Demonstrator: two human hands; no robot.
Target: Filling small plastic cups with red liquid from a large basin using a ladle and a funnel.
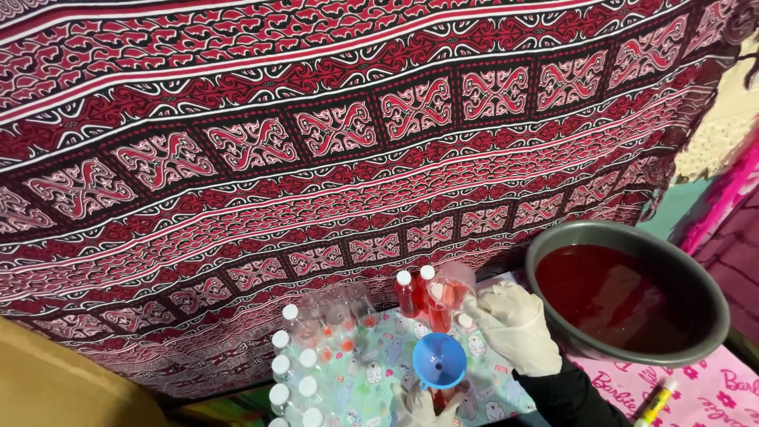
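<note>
While a red, black and white patterned cloth (332, 134) fills the far side of the scene, a grey basin (696, 316) of dark red liquid sits at the right on the surface (711, 387). Left of the basin, the gloved right hand (514, 324) is closed around a clear cup (452, 289) of red liquid, tilted over a blue funnel (439, 360). At the near edge, the gloved left hand (423, 407) pinches the funnel's base. White-capped small bottles (300, 356) stand to the left.

Crowded bottles (316, 348) left, grey bowl (632, 296) right; narrow gap around blue funnel (439, 360).
</note>
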